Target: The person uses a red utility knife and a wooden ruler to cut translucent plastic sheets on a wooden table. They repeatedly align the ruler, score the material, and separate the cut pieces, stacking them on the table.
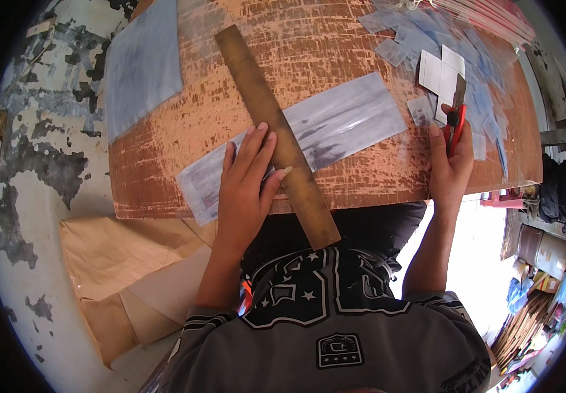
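Note:
My left hand (249, 183) presses on a long brown flat straightedge (251, 82), fingers stretched out and the thumb along its near part. The straightedge lies slantwise over a strip of clear bluish plastic film (355, 118), and its near end sticks out past the table edge. Some of the strip is hidden under the hand and straightedge; its left end hangs slightly over the edge. In my right hand (452, 173) is a red and black utility knife (454, 124), its blade pointing away from me. The knife is to the right of the strip, beside white card pieces (441, 73).
The worn brown table (158, 177) carries a larger plastic sheet (144, 72) at the far left. Many small cut film pieces (427, 33) are heaped at the right, near pinkish-red thin strips (492, 16). Brown paper (122, 252) lies below the table's left side.

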Available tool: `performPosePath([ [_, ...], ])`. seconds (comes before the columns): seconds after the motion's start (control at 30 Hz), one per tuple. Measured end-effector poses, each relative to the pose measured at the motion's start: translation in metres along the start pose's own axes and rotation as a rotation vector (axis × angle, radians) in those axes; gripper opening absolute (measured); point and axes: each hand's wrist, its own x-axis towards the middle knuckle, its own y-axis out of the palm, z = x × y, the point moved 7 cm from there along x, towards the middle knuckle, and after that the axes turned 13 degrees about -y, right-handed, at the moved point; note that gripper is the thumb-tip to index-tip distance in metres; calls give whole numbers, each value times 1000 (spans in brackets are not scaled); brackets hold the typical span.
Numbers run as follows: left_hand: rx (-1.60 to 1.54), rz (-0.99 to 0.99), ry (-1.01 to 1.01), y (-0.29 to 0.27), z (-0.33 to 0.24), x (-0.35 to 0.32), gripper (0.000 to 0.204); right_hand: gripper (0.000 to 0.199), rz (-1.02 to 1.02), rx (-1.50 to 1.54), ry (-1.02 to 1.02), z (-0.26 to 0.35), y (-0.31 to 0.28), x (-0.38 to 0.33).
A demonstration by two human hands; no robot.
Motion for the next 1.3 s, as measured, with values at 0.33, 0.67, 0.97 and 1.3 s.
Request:
performPosePath([
  [0.33,5,-4,4,1,1,0,55,40,-3,-6,-17,-1,0,0],
  [0.67,14,-11,8,1,2,0,55,41,5,-15,-7,-1,0,-1],
  [0.97,8,-10,11,0,1,-1,54,41,5,-10,-15,-1,0,-1],
  [1.3,21,-2,16,-1,-1,-1,54,41,-3,-23,-26,1,0,0],
])
